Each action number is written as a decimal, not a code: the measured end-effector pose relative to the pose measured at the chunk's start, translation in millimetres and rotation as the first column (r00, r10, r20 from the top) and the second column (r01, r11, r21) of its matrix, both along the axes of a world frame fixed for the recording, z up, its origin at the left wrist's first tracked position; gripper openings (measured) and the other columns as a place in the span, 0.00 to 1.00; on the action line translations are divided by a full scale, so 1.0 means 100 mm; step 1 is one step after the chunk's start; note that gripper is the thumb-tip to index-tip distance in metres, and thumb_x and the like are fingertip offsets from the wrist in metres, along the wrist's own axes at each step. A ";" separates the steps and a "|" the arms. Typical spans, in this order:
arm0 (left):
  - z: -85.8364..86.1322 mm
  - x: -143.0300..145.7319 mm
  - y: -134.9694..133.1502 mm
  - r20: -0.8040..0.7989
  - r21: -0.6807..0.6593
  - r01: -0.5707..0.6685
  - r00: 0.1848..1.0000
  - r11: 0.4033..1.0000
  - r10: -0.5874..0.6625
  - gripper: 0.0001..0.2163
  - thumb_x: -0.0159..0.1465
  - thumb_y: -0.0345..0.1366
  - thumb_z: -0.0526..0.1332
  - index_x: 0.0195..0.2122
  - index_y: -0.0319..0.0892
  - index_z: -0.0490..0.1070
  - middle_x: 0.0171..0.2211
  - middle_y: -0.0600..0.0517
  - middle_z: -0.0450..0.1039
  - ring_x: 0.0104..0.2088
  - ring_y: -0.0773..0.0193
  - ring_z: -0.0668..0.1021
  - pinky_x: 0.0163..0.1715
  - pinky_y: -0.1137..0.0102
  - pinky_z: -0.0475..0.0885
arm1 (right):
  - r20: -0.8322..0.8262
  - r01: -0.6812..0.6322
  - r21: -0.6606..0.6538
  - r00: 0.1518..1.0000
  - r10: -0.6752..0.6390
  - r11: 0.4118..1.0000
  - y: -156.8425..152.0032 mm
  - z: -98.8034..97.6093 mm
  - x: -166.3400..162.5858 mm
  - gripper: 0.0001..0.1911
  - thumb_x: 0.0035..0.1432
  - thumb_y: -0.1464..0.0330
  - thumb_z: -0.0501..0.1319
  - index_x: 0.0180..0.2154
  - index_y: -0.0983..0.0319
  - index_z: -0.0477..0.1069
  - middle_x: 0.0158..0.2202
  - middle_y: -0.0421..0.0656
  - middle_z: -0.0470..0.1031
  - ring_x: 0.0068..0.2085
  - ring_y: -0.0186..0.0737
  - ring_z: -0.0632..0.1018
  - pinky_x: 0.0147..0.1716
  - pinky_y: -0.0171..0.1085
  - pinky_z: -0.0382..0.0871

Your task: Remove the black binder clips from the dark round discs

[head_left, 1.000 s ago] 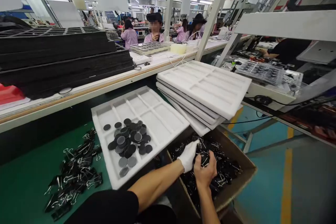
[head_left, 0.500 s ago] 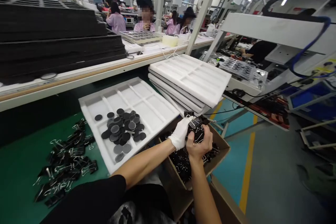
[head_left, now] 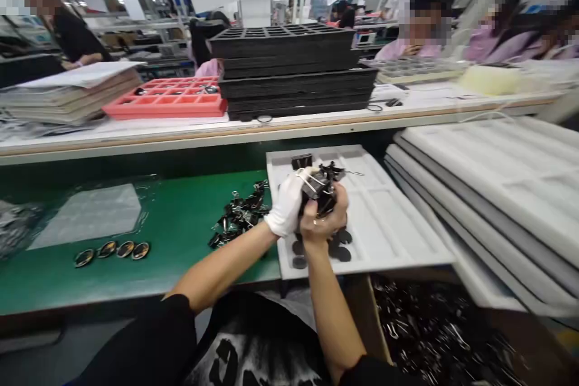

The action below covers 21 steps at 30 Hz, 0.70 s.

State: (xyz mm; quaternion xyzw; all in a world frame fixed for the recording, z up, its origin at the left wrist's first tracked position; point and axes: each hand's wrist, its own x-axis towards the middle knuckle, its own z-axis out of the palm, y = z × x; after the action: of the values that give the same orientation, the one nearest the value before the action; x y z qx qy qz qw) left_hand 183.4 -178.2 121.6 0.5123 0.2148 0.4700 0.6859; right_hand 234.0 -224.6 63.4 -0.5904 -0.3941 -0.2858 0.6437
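Note:
Both my hands are cupped together around a bunch of black binder clips, held above the white foam tray. My left hand wears a white glove and grips the bunch from the left. My bare right hand closes on it from below and the right. Black round discs lie in the tray under my hands, partly hidden. A loose pile of binder clips lies on the green mat just left of the tray.
A cardboard box of more clips sits low at the right. White foam trays are stacked at the right. On the raised shelf stand black trays and a red tray. Several oval pieces lie on the mat. Other people work behind.
My hands lifted the bunch of clips out of the cardboard box and carried it left, over the white tray. My view swung left toward the bench.

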 end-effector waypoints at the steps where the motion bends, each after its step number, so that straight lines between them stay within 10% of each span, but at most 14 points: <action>1: -0.03 -0.21 0.12 -0.023 -0.032 -0.063 0.998 0.997 0.062 0.12 0.68 0.44 0.61 0.40 0.41 0.79 0.42 0.51 0.80 0.47 0.58 0.80 0.58 0.62 0.71 | -0.036 -0.061 -0.001 0.998 0.061 0.998 0.14 -0.03 -0.21 0.26 0.66 0.58 0.55 0.61 0.63 0.63 0.53 0.57 0.72 0.54 0.60 0.77 0.52 0.58 0.74; 8: -0.37 -1.27 0.63 -0.205 -0.025 -0.279 0.941 0.960 0.268 0.12 0.65 0.44 0.64 0.41 0.41 0.79 0.45 0.48 0.81 0.48 0.57 0.79 0.58 0.62 0.72 | -0.259 -0.394 -0.106 0.897 0.358 0.913 0.60 -0.31 -1.17 0.24 0.67 0.59 0.56 0.60 0.61 0.62 0.54 0.55 0.72 0.56 0.55 0.75 0.56 0.56 0.72; 21: -0.89 -1.65 1.17 -0.509 0.219 -0.066 0.843 0.974 0.172 0.20 0.67 0.50 0.62 0.47 0.38 0.80 0.47 0.43 0.82 0.50 0.50 0.81 0.55 0.54 0.76 | -0.442 -0.550 -0.240 0.795 0.415 0.800 0.68 -0.56 -1.24 0.23 0.59 0.71 0.59 0.57 0.59 0.66 0.55 0.51 0.72 0.58 0.49 0.73 0.61 0.52 0.70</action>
State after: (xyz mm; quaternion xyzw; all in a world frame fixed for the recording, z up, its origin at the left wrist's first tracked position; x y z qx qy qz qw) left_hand 17.9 -60.7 32.7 0.6705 0.3789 0.3726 0.5177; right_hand 110.0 -156.4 7.5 -0.6169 -0.4512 0.0832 0.6395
